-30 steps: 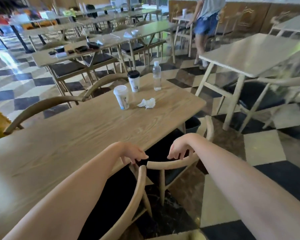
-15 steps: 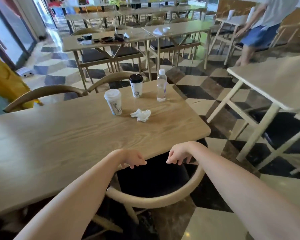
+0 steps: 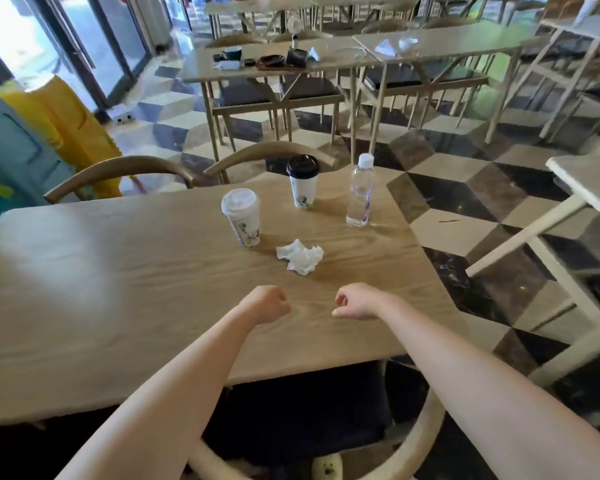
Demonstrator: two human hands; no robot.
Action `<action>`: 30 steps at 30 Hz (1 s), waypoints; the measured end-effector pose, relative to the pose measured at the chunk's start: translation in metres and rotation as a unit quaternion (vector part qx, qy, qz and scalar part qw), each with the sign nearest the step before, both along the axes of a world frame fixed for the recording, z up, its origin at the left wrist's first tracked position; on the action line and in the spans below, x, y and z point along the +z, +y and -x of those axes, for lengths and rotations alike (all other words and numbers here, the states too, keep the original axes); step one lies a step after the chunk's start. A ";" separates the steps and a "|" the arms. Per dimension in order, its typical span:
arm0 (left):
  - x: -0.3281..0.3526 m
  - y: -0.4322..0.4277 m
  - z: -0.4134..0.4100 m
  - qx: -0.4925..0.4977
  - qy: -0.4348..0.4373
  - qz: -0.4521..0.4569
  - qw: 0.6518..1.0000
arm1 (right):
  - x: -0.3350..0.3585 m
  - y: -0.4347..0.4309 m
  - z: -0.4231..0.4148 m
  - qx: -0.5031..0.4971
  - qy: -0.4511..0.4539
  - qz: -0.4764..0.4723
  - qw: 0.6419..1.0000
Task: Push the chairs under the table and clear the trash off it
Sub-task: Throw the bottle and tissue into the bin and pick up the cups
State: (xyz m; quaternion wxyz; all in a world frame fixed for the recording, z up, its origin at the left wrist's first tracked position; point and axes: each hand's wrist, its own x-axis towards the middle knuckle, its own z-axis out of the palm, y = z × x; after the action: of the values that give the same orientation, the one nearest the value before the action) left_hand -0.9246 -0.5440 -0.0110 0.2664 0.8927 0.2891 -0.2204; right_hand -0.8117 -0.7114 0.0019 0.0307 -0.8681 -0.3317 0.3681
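Observation:
On the wooden table [image 3: 118,271] stand a paper cup with a white lid [image 3: 242,216], a paper cup with a black lid [image 3: 303,183] and a clear water bottle [image 3: 360,195]. A crumpled white tissue [image 3: 300,255] lies in front of them. My left hand [image 3: 269,304] and my right hand [image 3: 354,306] hover over the tabletop just short of the tissue, fingers curled, holding nothing. The near chair [image 3: 420,441] sits below me with its dark seat under the table edge. Two curved chair backs [image 3: 118,171] [image 3: 264,150] show at the table's far side.
A pale table [image 3: 589,188] stands close on the right across a checkered floor. Further tables [image 3: 291,67] with dishes and tucked chairs fill the back. A yellow object [image 3: 59,123] and a teal one stand at the left by glass doors.
Both hands have left the near chair's backrest and risen over the tabletop. The chair now sits further under the table. My view has moved forward over the table.

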 end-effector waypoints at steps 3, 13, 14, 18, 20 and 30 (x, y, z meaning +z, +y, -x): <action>-0.010 0.014 -0.032 0.054 -0.039 -0.002 0.998 | -0.014 0.035 -0.032 0.017 -0.043 -0.020 0.999; -0.050 0.042 -0.097 0.159 -0.123 0.082 0.976 | -0.059 0.115 -0.085 0.138 -0.096 -0.057 0.984; -0.054 0.042 -0.100 0.175 -0.128 0.091 0.972 | -0.064 0.119 -0.090 0.151 -0.096 -0.054 0.982; -0.063 0.038 -0.103 0.256 -0.157 0.124 0.946 | -0.080 0.125 -0.102 0.185 -0.090 -0.069 0.976; -0.062 0.036 -0.107 0.282 -0.166 0.119 0.937 | -0.087 0.121 -0.108 0.190 -0.089 -0.098 0.973; -0.015 0.002 -0.207 0.232 -0.300 0.114 0.918 | -0.062 0.062 -0.193 0.081 0.005 -0.122 0.989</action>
State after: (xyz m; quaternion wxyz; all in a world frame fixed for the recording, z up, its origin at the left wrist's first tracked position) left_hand -0.7173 -0.5417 -0.0264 0.4838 0.7885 0.3678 0.0944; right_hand -0.6189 -0.6496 -0.0596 0.1079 -0.8262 -0.4431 0.3307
